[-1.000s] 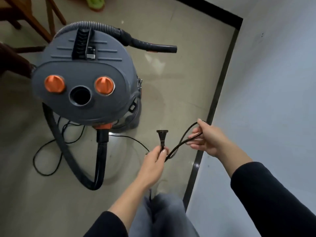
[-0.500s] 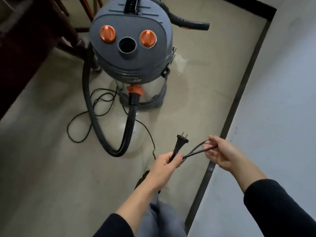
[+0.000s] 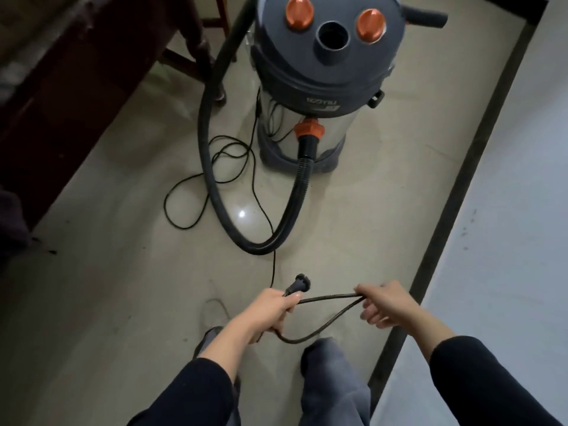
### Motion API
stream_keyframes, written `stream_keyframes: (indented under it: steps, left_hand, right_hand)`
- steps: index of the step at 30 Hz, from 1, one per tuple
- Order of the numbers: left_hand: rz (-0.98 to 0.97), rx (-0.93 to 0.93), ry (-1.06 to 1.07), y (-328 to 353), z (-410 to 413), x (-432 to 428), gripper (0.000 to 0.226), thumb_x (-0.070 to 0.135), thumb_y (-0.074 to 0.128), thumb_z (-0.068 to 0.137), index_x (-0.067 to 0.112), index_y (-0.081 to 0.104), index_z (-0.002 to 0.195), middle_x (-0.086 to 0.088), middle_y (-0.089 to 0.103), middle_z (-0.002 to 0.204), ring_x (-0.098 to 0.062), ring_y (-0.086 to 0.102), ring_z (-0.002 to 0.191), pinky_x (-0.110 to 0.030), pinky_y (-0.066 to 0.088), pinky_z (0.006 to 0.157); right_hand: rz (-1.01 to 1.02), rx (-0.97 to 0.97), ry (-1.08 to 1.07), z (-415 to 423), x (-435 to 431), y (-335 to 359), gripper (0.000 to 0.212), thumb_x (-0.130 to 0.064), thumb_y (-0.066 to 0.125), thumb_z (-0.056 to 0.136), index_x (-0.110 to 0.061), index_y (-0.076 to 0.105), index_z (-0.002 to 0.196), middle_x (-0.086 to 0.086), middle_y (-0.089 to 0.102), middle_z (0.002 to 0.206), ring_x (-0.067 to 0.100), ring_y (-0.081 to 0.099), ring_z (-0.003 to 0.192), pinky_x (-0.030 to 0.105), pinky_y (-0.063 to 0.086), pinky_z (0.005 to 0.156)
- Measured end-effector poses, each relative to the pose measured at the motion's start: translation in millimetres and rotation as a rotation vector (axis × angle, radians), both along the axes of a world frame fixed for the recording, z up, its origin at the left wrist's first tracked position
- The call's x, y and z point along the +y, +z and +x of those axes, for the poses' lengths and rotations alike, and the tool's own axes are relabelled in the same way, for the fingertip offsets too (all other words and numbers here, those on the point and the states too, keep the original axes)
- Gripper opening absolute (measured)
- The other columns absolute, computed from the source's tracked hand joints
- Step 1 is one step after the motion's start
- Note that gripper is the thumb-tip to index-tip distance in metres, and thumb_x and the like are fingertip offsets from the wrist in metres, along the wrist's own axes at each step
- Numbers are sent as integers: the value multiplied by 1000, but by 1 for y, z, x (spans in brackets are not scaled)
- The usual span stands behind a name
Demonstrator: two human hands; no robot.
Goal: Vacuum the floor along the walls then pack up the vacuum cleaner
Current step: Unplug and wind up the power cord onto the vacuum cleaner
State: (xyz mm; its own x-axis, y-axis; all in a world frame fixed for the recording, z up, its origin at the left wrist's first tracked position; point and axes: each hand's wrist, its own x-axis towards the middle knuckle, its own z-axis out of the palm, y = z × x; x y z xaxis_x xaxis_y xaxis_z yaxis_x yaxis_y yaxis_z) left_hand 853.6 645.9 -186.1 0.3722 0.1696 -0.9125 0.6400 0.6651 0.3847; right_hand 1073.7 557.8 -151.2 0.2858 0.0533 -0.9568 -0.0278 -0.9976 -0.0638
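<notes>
A grey canister vacuum cleaner (image 3: pixel 322 69) with two orange knobs stands on the tiled floor at the top centre. Its black hose (image 3: pixel 215 167) loops over the floor from an orange coupling. The thin black power cord (image 3: pixel 196 192) lies in loose coils left of the canister and runs toward me. My left hand (image 3: pixel 270 312) grips the cord just behind the plug (image 3: pixel 299 284), which sticks up past my fingers. My right hand (image 3: pixel 384 305) pinches a folded loop of the same cord (image 3: pixel 325 299), stretched between both hands, and a slack bight hangs below.
A white wall (image 3: pixel 507 210) with a dark skirting strip (image 3: pixel 455 192) runs along the right. Dark wooden furniture (image 3: pixel 55 96) and chair legs (image 3: pixel 199 47) stand at the left and top left. My legs (image 3: pixel 332 382) and one shoe are at the bottom.
The vacuum cleaner sits farther from me and higher in view. My hands have drawn apart, pulling the cord loop taut between them, and the plug has tipped over.
</notes>
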Motion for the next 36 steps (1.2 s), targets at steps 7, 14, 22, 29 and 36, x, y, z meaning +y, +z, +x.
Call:
stream_keyframes:
  steps: [7, 14, 22, 29, 36]
  left_hand:
    - [125, 245, 2, -9, -171, 77, 39, 30, 62, 94, 14, 47, 61, 6, 35, 40, -8, 29, 32, -19, 22, 38]
    - [-191, -8, 699, 47, -227, 172, 39, 31, 44, 100, 16, 37, 65, 11, 17, 38, -1, 14, 27, -12, 13, 28]
    - [-216, -282, 883, 122, -263, 247, 30, 34, 56, 80, 17, 44, 57, 11, 12, 44, -6, 11, 30, -11, 14, 27]
    - [257, -111, 970, 106, -279, 274, 37, 41, 50, 98, 19, 43, 69, 11, 20, 45, -4, 16, 35, -17, 14, 35]
    - [940, 192, 233, 32, -266, 224, 42, 49, 47, 97, 18, 55, 70, 6, 64, 64, -17, 61, 62, -35, 46, 64]
  right_hand:
    - [253, -10, 345, -153, 87, -36, 29, -5, 66, 79, -9, 66, 108, 15, 64, 101, 22, 58, 85, 31, 48, 75]
    - [461, 100, 619, -278, 168, -48, 94, 2, 71, 69, -28, 31, 148, 3, 47, 143, 24, 47, 128, 26, 46, 93]
    - [388, 38, 999, -315, 205, -77, 89, -35, 73, 82, -51, 16, 148, 4, 4, 162, 29, 7, 148, 51, 21, 116]
    - [452, 135, 344, -341, 242, -67, 49, -33, 34, 104, -9, 64, 73, 11, 69, 83, 25, 63, 75, 38, 51, 78]
    - [415, 345, -619, -280, 279, 5, 34, -24, 37, 105, -7, 47, 78, 17, 71, 70, 26, 71, 58, 29, 56, 48]
